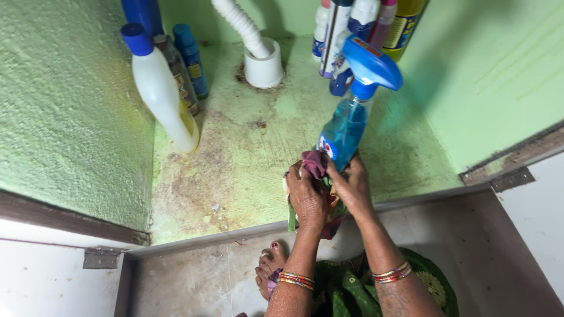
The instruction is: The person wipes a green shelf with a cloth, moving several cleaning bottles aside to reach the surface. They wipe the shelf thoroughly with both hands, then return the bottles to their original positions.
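Note:
A clear spray bottle (348,120) with blue liquid and a blue trigger head stands at the front of a green under-sink cabinet floor (247,158). My right hand (352,185) grips its base from the right. My left hand (306,196) holds a bunched multicoloured cloth (314,164) pressed against the bottle's lower left side. Both wrists wear striped bangles.
A white bottle with a blue cap (160,88) leans at the left beside darker bottles (189,58). Several bottles (364,23) stand at the back right. A white corrugated drain pipe (252,41) enters the floor. Open cabinet doors (529,211) flank the opening. A bare foot (271,270) rests below.

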